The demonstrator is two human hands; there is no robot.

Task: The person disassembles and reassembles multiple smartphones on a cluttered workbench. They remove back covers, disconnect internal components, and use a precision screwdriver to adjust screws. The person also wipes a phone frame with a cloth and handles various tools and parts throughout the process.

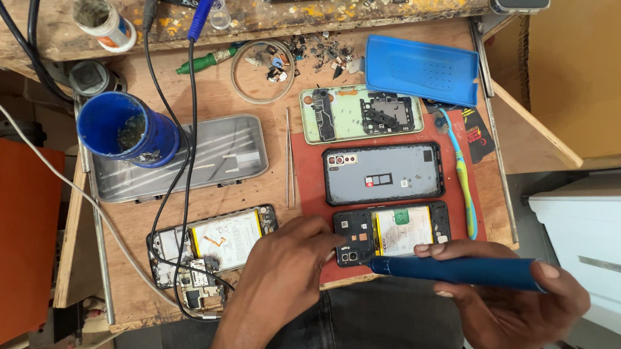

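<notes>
Lying at about six o'clock on the wooden table (247,95), on the near end of a dark red rubber work mat (312,196): an opened black smartphone with pale battery and bare circuit board (392,233). Steadied at its left edge by the left hand (284,267), fingers curled down and narrow, fingertips touching the frame near the camera corner. Gripped in the right hand (512,302), closed around the barrel: a slim blue cylindrical electric screwdriver (452,270), tip aimed at ten o'clock and meeting the phone's lower left corner. Judged light, flat and rigid, yet fragile: exposed board, thin connectors and a soft battery, so best held by the outer frame edges, never pressed on the battery or board. Likely slippery on the smooth plastic rim, less so against the rubber mat. Screwdriver judged light and stiff, easy to hold mid-barrel. Counted: two opened phones with batteries showing, this one and another at eight o'clock under black cables (213,247); one grey phone back panel in a black case (383,173) at twelve o'clock of the worked phone; one pale green phone mid-frame (361,113) beyond it; one blue plastic lid (420,68); one blue cup (125,129); one metal tray (178,158); one pair of tweezers (288,158); one blue toothbrush (462,178) at three o'clock.
</notes>
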